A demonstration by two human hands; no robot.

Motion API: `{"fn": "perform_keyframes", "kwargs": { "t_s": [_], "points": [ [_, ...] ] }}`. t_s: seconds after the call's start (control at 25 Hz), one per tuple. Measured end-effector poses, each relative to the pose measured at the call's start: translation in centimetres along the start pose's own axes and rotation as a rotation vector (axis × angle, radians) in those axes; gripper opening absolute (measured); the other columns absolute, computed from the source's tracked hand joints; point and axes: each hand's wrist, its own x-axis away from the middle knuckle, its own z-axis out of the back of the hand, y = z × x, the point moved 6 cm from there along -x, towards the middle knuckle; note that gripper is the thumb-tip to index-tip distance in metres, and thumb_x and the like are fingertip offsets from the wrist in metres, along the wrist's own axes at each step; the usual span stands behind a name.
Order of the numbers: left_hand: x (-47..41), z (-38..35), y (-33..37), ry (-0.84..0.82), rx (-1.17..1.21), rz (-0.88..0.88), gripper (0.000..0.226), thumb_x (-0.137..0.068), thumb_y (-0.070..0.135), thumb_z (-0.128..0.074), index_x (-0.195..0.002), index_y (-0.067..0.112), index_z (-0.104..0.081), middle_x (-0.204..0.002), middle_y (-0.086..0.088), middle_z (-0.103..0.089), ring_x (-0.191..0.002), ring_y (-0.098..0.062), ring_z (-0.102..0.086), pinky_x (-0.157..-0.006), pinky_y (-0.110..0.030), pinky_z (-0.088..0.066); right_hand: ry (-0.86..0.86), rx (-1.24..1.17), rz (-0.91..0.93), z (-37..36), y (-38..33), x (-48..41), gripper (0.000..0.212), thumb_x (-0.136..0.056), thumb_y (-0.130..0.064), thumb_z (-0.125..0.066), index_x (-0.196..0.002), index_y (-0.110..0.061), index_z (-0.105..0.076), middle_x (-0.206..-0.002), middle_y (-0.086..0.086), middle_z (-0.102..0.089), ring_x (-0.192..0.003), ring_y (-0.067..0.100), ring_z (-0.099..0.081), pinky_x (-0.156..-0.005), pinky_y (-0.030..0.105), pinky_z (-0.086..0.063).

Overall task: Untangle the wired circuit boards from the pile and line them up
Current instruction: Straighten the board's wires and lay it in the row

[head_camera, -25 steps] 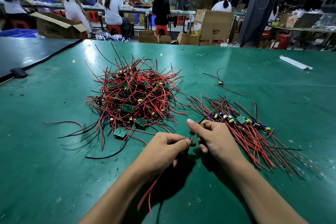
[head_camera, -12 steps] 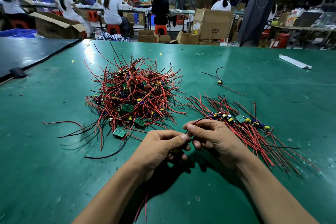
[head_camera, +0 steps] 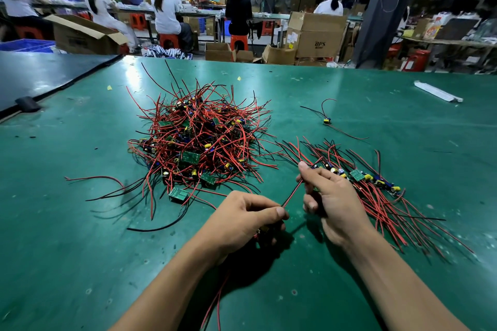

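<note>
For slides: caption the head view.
Left hand and right hand hold a red wire taut beside tangled red-wired green circuit boards.

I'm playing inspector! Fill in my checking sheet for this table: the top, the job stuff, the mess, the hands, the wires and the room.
Surface: green table, scuffed, with light glare.
Job's things: tangled pile of wired boards left of centre; lined-up row on the right.
Clutter: stray wired part beyond the row; white strip far right.
Hands: left hand and right hand each pinch one red wire stretched between them.
Cables: red and black wires only, with loose ends spread around the pile.
Surroundings: workers at benches; cardboard boxes.
</note>
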Motion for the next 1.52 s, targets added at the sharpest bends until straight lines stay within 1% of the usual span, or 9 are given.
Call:
{"fn": "perform_keyframes", "kwargs": {
  "t_s": [0.16,0.28,0.48,0.56,0.76,1.0,1.16,1.32,1.52],
  "points": [
    [0.0,0.2,-0.2,0.051,-0.003,-0.006,0.012,-0.09,0.01,-0.067,-0.087,0.003,-0.075,-0.069,-0.008,-0.07,-0.05,-0.016,-0.058,-0.054,-0.024,-0.047,0.056,0.119,0.02,0.2,0.7,-0.4,0.044,-0.088,-0.022,-0.073,-0.05,-0.022,-0.051,-0.051,0.0,-0.029,-0.032,0.01,-0.024,-0.04,0.021,-0.018],
    [-0.1,0.4,-0.3,0.11,0.023,-0.008,0.011,-0.089,0.006,-0.066,-0.086,0.009,-0.076,-0.066,-0.008,-0.07,-0.049,-0.015,-0.058,-0.051,-0.021,-0.048,0.046,0.195,0.028,0.4,0.8,-0.4,0.04,-0.088,-0.031,-0.075,-0.054,-0.022,-0.055,-0.049,-0.001,-0.031,-0.034,0.011,-0.027,-0.042,0.018,-0.019],
    [-0.2,0.8,-0.6,0.222,0.055,-0.013,0.017,-0.092,0.015,-0.064,-0.081,0.007,-0.074,-0.061,-0.011,-0.064,-0.045,-0.019,-0.056,-0.045,-0.022,-0.045,-0.238,0.251,-0.037,-2.0,1.6,1.4,0.024,-0.084,-0.038,-0.078,-0.088,-0.015,-0.075,-0.054,0.009,-0.053,-0.039,0.017,-0.041,-0.039,0.023,-0.037],
    [-0.1,0.9,-0.6,0.212,0.113,0.001,0.019,-0.093,0.017,-0.064,-0.08,0.007,-0.074,-0.062,-0.013,-0.063,-0.046,-0.02,-0.054,-0.044,-0.023,-0.045,-0.282,0.248,-0.04,-2.7,1.6,1.8,0.025,-0.087,-0.036,-0.075,-0.091,-0.011,-0.076,-0.054,0.009,-0.055,-0.04,0.017,-0.044,-0.038,0.024,-0.04],
    [-0.2,0.7,-0.2,0.115,0.058,0.015,0.019,-0.092,0.014,-0.065,-0.077,0.008,-0.075,-0.061,-0.007,-0.062,-0.046,-0.016,-0.05,-0.044,-0.02,-0.04,-0.114,0.29,-0.002,-1.7,1.1,1.2,0.04,-0.089,-0.044,-0.071,-0.079,-0.005,-0.074,-0.051,0.003,-0.052,-0.036,0.014,-0.04,-0.038,0.021,-0.033],
    [-0.1,0.7,0.0,0.081,0.018,0.01,0.017,-0.091,0.015,-0.066,-0.083,0.002,-0.074,-0.062,-0.006,-0.062,-0.047,-0.016,-0.05,-0.046,-0.018,-0.04,0.065,0.202,0.089,-0.5,0.4,0.4,0.036,-0.085,-0.039,-0.076,-0.068,-0.008,-0.069,-0.048,-0.003,-0.049,-0.033,0.009,-0.036,-0.036,0.014,-0.023],
    [-0.2,0.6,0.0,0.072,-0.021,-0.017,0.016,-0.09,0.015,-0.066,-0.083,0.003,-0.074,-0.061,-0.005,-0.062,-0.047,-0.016,-0.049,-0.046,-0.02,-0.039,0.135,0.041,-0.007,0.0,0.9,-0.2,0.042,-0.093,-0.039,-0.068,-0.064,-0.009,-0.065,-0.051,-0.004,-0.046,-0.033,0.008,-0.031,-0.036,0.016,-0.024],
    [-0.2,0.6,0.0,0.063,-0.039,-0.035,0.015,-0.09,0.014,-0.067,-0.08,0.006,-0.075,-0.059,-0.004,-0.06,-0.046,-0.016,-0.048,-0.046,-0.02,-0.038,0.103,-0.124,-0.248,0.1,1.9,-0.5,0.041,-0.094,-0.036,-0.066,-0.066,-0.008,-0.055,-0.049,-0.003,-0.039,-0.028,0.006,-0.023,-0.031,0.017,-0.019],
    [-0.2,0.9,-0.1,0.061,-0.062,-0.033,0.015,-0.089,0.014,-0.067,-0.082,0.004,-0.075,-0.059,-0.004,-0.062,-0.045,-0.015,-0.051,-0.046,-0.02,-0.04,0.049,-0.034,-0.124,0.3,1.1,-0.3,0.038,-0.068,-0.04,-0.082,-0.073,-0.008,-0.062,-0.053,-0.005,-0.05,-0.034,0.006,-0.03,-0.035,0.018,-0.027]
  ]
}}
